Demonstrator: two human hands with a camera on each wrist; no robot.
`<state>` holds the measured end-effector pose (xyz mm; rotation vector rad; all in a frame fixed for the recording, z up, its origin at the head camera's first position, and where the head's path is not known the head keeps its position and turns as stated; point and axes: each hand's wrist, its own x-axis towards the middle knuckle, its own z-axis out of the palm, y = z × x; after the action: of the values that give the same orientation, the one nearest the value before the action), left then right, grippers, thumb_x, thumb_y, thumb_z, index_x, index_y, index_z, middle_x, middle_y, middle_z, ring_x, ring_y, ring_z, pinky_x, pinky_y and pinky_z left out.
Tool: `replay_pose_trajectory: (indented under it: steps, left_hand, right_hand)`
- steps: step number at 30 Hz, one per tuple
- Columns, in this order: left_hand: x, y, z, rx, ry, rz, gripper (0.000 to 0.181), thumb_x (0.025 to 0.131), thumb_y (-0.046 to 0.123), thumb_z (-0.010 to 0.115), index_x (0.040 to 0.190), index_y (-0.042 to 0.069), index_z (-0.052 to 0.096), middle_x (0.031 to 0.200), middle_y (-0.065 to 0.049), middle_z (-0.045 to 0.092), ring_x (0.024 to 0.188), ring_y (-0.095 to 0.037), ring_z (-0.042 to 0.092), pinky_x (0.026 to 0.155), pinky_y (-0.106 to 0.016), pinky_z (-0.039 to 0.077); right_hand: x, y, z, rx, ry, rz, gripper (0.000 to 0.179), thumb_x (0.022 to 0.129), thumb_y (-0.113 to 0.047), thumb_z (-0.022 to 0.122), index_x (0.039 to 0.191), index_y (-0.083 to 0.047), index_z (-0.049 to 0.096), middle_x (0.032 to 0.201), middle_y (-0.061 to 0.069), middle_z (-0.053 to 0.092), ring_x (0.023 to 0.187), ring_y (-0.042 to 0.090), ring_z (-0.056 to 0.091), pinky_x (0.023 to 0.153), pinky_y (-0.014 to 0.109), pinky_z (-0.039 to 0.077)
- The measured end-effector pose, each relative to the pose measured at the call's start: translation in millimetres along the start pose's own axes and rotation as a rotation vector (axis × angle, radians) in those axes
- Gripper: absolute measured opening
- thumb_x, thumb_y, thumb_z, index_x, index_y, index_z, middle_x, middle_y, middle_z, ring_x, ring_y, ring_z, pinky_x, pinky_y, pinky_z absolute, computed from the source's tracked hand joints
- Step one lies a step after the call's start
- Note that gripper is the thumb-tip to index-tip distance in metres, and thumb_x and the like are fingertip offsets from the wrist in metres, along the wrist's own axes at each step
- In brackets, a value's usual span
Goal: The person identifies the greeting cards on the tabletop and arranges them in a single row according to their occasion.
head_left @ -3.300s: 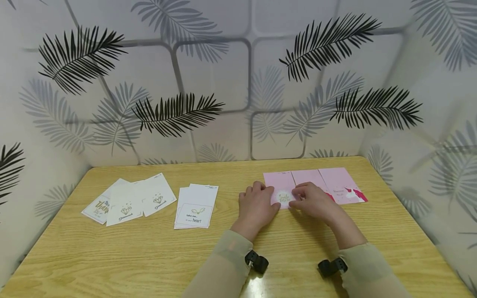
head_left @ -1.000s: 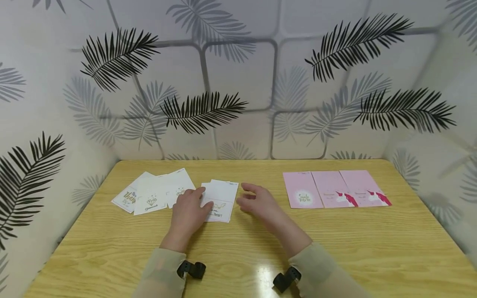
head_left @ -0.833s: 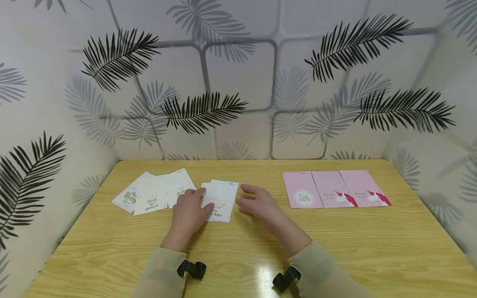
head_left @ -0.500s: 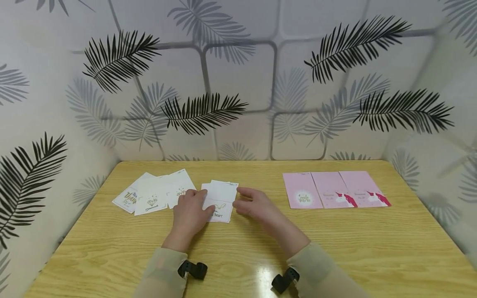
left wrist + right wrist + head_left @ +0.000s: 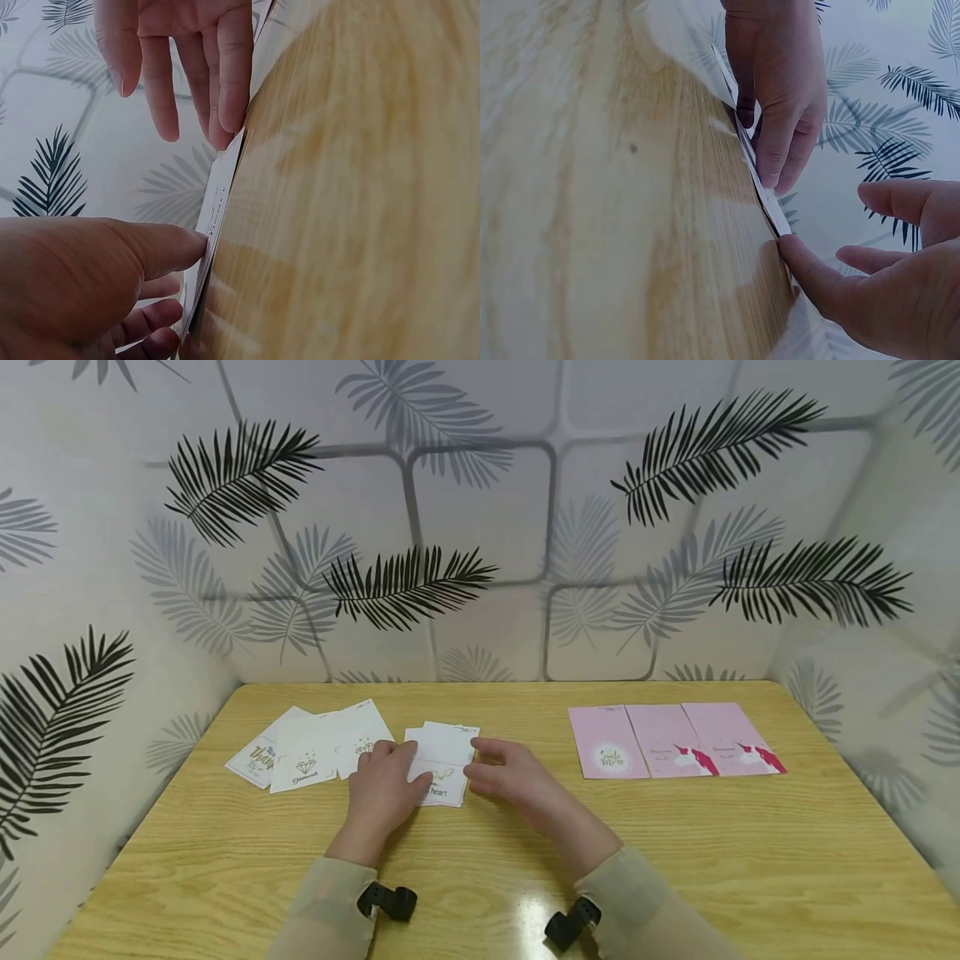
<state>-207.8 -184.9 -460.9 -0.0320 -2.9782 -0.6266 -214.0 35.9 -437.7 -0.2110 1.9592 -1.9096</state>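
Note:
A small overlapping stack of white cards [image 5: 448, 746] lies on the table, its top card printed with gold wings and the word "heart". My left hand [image 5: 381, 789] rests at the stack's left side, thumb laid on the top card and fingers along the left edge. On the opposite side my right hand [image 5: 517, 775] has its relaxed fingers right at the right edge. Seen low in the left wrist view, the left thumb [image 5: 169, 247] presses flat on the card [image 5: 217, 187]. In the right wrist view, a right fingertip [image 5: 791, 247] meets the cards' edge [image 5: 776, 214].
To the left, white cards with gold diamonds [image 5: 306, 752] overlap a "Thank you" card [image 5: 258, 762]. Three pink cards stand in a row at the right: a "smile more" card [image 5: 603, 731] and two unicorn cards [image 5: 663, 727]. A patterned wall [image 5: 480, 627] rises behind the wooden table [image 5: 465, 877].
Both hands have left the pink cards, which now lie in an even row, and come to the white stack. In the last half second the right hand edges slightly left, against the stack.

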Motion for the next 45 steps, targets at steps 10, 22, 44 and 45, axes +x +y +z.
replay_pose_trajectory:
  steps: [10, 22, 44, 45]
  left_hand:
    - [-0.1, -0.8, -0.2, -0.002, -0.010, -0.007, 0.059, 0.104, 0.031, 0.078, 0.154, 0.003, 0.062, 0.146, -0.027, 0.058, 0.132, -0.050, 0.053, 0.102, -0.071, 0.046]
    - [-0.8, 2.7, -2.1, -0.004, -0.007, -0.001, 0.059, 0.103, 0.030, 0.079, 0.153, 0.003, 0.063, 0.146, -0.027, 0.059, 0.131, -0.050, 0.053, 0.102, -0.071, 0.047]
    - [-0.4, 0.8, -2.8, -0.024, -0.012, -0.004, 0.060, 0.104, 0.030, 0.079, 0.155, 0.002, 0.062, 0.146, -0.027, 0.058, 0.132, -0.050, 0.052, 0.103, -0.071, 0.045]
    - [-0.5, 0.7, -2.7, -0.025, -0.012, -0.004, 0.060, 0.104, 0.030, 0.079, 0.155, 0.002, 0.062, 0.146, -0.027, 0.058, 0.132, -0.050, 0.052, 0.102, -0.071, 0.045]
  right_hand:
    - [3.5, 0.9, 1.6, 0.050, 0.029, 0.035, 0.065, 0.106, -0.008, 0.069, 0.164, 0.006, 0.044, 0.172, 0.030, 0.034, 0.151, 0.040, 0.049, 0.111, 0.044, 0.054]
    - [7.3, 2.0, 2.9, 0.140, 0.060, 0.050, 0.064, 0.106, -0.003, 0.067, 0.165, 0.005, 0.043, 0.171, 0.029, 0.037, 0.148, 0.038, 0.050, 0.109, 0.044, 0.055]
    - [6.1, 1.3, 4.2, 0.189, 0.049, 0.030, 0.058, 0.107, -0.002, 0.069, 0.161, 0.007, 0.049, 0.168, 0.025, 0.044, 0.136, 0.035, 0.064, 0.112, 0.044, 0.053]
    - [6.2, 1.7, 4.4, 0.178, 0.041, 0.028, 0.057, 0.107, -0.003, 0.069, 0.160, 0.007, 0.050, 0.165, 0.024, 0.048, 0.135, 0.034, 0.065, 0.112, 0.044, 0.053]
